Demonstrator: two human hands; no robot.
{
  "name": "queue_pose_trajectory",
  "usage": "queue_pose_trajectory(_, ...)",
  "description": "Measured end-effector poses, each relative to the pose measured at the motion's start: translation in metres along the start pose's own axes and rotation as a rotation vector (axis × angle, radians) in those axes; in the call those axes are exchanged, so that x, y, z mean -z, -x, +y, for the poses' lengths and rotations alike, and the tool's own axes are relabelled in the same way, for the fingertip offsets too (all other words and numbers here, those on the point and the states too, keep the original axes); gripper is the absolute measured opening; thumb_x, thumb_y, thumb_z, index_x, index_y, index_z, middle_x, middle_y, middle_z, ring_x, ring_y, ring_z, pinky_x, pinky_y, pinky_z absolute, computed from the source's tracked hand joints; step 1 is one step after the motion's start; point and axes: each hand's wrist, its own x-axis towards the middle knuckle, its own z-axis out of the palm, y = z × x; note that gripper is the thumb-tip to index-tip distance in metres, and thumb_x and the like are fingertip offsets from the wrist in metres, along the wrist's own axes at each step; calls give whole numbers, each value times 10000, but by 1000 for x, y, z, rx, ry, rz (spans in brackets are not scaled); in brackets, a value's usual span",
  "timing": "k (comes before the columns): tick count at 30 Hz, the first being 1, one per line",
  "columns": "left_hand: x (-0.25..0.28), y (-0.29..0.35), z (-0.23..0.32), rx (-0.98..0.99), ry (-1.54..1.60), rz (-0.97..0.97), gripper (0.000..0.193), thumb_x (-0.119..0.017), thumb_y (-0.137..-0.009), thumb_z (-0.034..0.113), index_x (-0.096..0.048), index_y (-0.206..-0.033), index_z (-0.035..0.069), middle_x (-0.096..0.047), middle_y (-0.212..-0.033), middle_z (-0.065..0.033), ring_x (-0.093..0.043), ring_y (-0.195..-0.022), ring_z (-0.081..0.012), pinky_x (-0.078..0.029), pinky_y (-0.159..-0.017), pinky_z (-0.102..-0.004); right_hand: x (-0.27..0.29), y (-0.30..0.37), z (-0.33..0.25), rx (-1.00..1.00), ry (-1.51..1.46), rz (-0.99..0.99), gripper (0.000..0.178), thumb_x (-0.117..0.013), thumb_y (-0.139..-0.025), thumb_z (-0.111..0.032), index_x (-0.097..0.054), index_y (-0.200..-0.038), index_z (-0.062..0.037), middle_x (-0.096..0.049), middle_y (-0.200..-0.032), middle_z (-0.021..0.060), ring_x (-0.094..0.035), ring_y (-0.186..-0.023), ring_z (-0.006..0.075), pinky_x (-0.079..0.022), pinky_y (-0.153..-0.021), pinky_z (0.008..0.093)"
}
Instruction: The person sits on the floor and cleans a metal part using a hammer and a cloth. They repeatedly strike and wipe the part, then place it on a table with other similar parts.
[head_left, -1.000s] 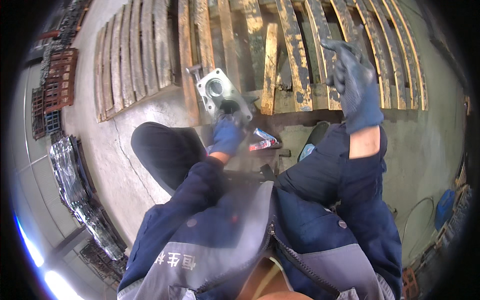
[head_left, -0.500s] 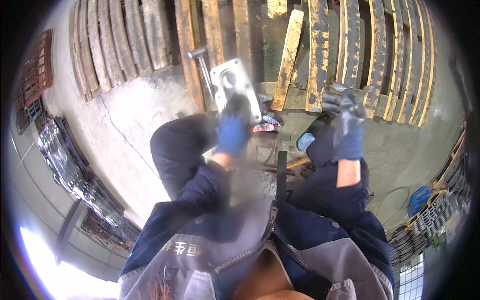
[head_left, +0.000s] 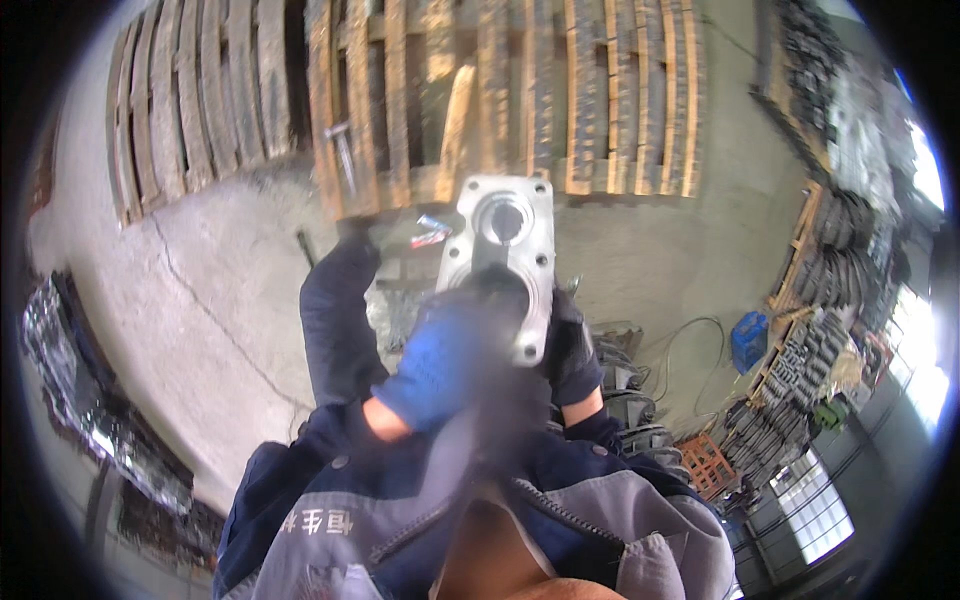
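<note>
Close below the camera, at the middle of the view, both gloved hands lift a grey cast-metal housing plate (head_left: 503, 255) up in front of the person's chest. It is a flat, roughly rectangular casting with a large round bore near its upper end and small bolt holes at the corners, held upright with its face turned toward the camera.

The left hand (head_left: 445, 365), in a blue glove and blurred, is curled closed around the plate's lower left portion, its fingers wrapped over the bottom edge. The right hand (head_left: 570, 345), in a darker glove, sits mostly behind and beside the plate's lower right edge; it presses against that edge, but how far its fingers close around the metal cannot be told, since the casting hides them.

Beyond the plate lie weathered wooden pallets (head_left: 520, 100) on the concrete floor (head_left: 180, 300), with a small red-and-white object (head_left: 430, 232) just left of the casting at the pallet's near edge. A cable (head_left: 690, 345) loops across the floor to the right, near a blue container (head_left: 748, 340). Stacks of dark metal parts (head_left: 830, 270) stand along the right side, and more line the left wall (head_left: 90, 400).
</note>
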Motion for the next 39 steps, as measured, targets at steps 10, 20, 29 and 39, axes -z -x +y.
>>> queue_pose_trajectory(10,38,2,148,-510,-109,24,563,-714,-620,289,-675,-1142,82,-653,-1097,-157,-604,-1077,-354,-436,-1007,-515,179,61,-53,-238,-453,205,471,-653,-852,-163,-568,-1262,52,-647,-1183,217,-625,-1104,362,-497,-956,399)
queue_pose_trajectory(20,27,-63,244,-654,136,96,536,-658,-823,460,-669,-1093,-3,-640,-1019,-181,-571,-1068,-422,-445,-940,-522,283,103,-14,-260,-552,328,446,-643,-877,-158,-571,-1267,44,-648,-1176,186,-627,-1098,326,-499,-948,375)
queue_pose_trajectory(29,30,-107,295,-373,231,-75,288,-739,-818,267,-652,-889,2,-609,-763,-200,-601,-709,-391,-493,-670,-415,323,122,-4,-313,-620,375,423,-635,-899,-152,-574,-1272,37,-649,-1169,158,-628,-1092,294,-501,-941,354)
queue_pose_trajectory(39,58,-184,271,-342,245,-147,218,-666,-849,305,-717,-975,134,-618,-942,-130,-610,-874,-342,-484,-697,-461,339,67,7,-455,-746,410,398,-625,-923,-147,-577,-1277,29,-650,-1162,126,-630,-1086,258,-504,-933,330)
